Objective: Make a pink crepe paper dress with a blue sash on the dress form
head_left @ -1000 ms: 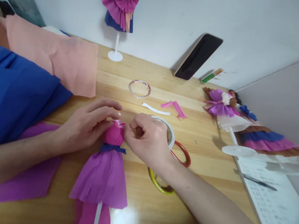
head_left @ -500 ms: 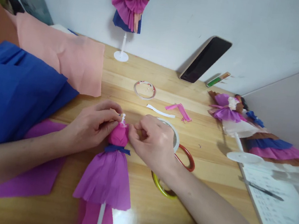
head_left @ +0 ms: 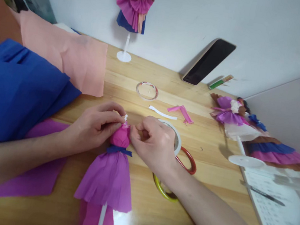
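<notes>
A paper dress (head_left: 108, 176) lies on the wooden table (head_left: 207, 143) in front of me: pink bodice, blue waistband, purple skirt, white stand rod at the bottom. My left hand (head_left: 94, 126) pinches the top of the bodice from the left, fingers closed on it. My right hand (head_left: 152, 145) pinches the bodice's top from the right, fingers curled shut. A small white tip pokes out between the two hands.
Blue (head_left: 12, 92), peach (head_left: 71, 55) and purple (head_left: 38, 178) crepe paper sheets lie at left. Tape rolls (head_left: 147, 90), a white strip (head_left: 162, 113), pink scraps (head_left: 182, 112), red and yellow rings (head_left: 188, 159) lie around. A phone (head_left: 208, 61) leans on the wall; finished dresses stand behind (head_left: 136, 5) and right (head_left: 239, 120).
Both hands have kept pinching the bodice top, and the dress sits slightly further right in view. The white tip now shows more clearly between the fingers.
</notes>
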Action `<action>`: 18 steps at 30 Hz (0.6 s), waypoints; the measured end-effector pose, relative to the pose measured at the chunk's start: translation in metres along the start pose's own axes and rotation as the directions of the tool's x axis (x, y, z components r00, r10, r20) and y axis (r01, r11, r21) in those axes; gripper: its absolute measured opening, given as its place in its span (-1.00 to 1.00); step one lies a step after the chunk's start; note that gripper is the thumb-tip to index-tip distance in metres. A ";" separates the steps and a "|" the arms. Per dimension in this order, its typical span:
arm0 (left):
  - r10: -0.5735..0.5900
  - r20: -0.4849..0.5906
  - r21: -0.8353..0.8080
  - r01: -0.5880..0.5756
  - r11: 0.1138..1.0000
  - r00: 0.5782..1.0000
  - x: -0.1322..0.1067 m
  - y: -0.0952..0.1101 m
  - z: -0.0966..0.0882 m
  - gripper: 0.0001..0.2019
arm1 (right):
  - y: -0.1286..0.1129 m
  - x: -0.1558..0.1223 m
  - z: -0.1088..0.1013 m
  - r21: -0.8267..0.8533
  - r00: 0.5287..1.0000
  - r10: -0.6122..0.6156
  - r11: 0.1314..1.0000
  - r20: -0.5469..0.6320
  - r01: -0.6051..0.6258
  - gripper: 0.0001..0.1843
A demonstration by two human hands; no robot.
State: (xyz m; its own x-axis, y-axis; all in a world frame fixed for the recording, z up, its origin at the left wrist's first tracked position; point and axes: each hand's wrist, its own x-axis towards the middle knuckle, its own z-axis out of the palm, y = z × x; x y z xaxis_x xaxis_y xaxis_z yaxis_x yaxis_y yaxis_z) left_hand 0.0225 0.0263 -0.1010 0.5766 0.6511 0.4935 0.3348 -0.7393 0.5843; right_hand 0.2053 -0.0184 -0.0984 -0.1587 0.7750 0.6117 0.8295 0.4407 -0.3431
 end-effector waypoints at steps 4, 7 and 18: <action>0.013 -0.010 -0.002 -0.013 1.000 1.000 0.000 0.000 0.001 -0.84 | -0.001 -0.001 0.002 0.037 0.999 -0.019 0.999 0.030 0.018 -0.74; 0.022 -0.006 -0.004 -0.022 1.000 1.000 0.001 -0.001 0.001 -0.84 | 0.000 -0.001 0.002 0.039 1.000 -0.020 0.999 0.009 0.020 -0.73; 0.008 0.005 -0.014 -0.008 1.000 1.000 0.000 -0.001 0.001 -0.83 | -0.001 0.000 0.001 0.006 0.999 -0.032 0.999 0.010 0.032 -0.73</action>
State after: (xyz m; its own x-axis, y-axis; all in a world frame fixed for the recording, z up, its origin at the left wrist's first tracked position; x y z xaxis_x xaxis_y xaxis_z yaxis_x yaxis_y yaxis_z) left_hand 0.0229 0.0267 -0.1020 0.5831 0.6445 0.4947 0.3195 -0.7417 0.5897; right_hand 0.2037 -0.0184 -0.0983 -0.1908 0.7648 0.6154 0.8209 0.4680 -0.3271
